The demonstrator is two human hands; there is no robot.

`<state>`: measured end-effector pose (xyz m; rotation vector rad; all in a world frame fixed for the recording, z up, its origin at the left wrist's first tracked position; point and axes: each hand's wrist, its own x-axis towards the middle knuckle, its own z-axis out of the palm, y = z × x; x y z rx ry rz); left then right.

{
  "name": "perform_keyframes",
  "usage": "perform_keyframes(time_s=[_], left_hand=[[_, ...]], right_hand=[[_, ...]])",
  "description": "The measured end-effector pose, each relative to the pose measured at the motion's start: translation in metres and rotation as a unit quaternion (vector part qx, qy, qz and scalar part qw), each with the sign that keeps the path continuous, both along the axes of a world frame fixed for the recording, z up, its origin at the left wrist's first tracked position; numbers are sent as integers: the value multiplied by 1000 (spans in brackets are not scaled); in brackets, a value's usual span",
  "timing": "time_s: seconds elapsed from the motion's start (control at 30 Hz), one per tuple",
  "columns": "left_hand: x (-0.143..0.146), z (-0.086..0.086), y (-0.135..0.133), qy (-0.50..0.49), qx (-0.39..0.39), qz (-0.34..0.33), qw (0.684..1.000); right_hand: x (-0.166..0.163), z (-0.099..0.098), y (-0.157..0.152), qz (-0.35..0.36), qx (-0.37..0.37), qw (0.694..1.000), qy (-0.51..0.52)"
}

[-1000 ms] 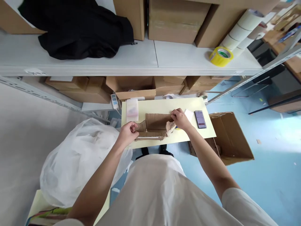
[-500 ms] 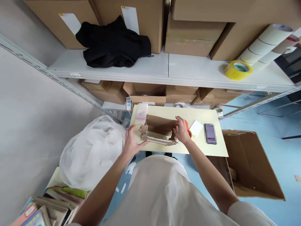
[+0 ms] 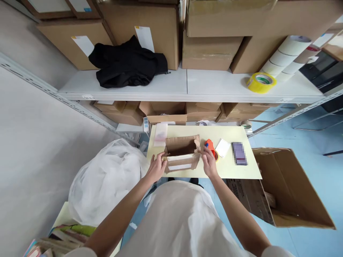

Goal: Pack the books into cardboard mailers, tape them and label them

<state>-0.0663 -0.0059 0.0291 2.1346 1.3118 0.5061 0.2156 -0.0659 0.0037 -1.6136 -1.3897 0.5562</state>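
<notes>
Both hands gripped the small cardboard box (image 3: 181, 155) mid-frame on the desk (image 3: 233, 171): left hand (image 3: 157, 167) at its left end, right hand (image 3: 209, 160) at its right.

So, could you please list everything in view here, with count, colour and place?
small cardboard box: one, brown, open, on the table between both hands
table: one, pale yellow, below the shelf
tape dispenser: one, orange, right of the box
white card: one, right of the dispenser
phone: one, dark, right side of the table
tape roll: one, yellow, on the shelf
black garment: one, on the shelf
plastic bag: one, white, left of the table
large carton: one, brown, open, on the floor at right
left hand: on the box's left end
right hand: on the box's right end
</notes>
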Motion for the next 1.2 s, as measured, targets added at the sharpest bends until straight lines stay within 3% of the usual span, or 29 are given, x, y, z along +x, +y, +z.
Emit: perform_keyframes(time_s=[0.1, 0.27, 0.47, 0.7, 0.87, 1.0, 1.2], left_hand=[[-2, -10, 5, -13, 26, 11, 1000], [-6, -18, 5, -81, 60, -15, 995], [-11, -28, -12, -102, 107, -86, 985], [-7, -25, -9, -62, 75, 9, 995], [2, -20, 0, -63, 59, 44, 995], [14, -17, 7, -120, 49, 97, 987], [14, -13, 19, -151, 82, 70, 983]], right_hand=[[-1, 2, -14, 90, -7, 996, -10], [-7, 4, -12, 82, -12, 996, -33], [0, -11, -27, 120, 31, 989, -78], [2, 0, -24, 147, -17, 984, -96], [-5, -3, -16, 75, -47, 995, -45], [-6, 2, -3, 44, -44, 997, -42], [7, 14, 13, 77, 3, 993, -86]])
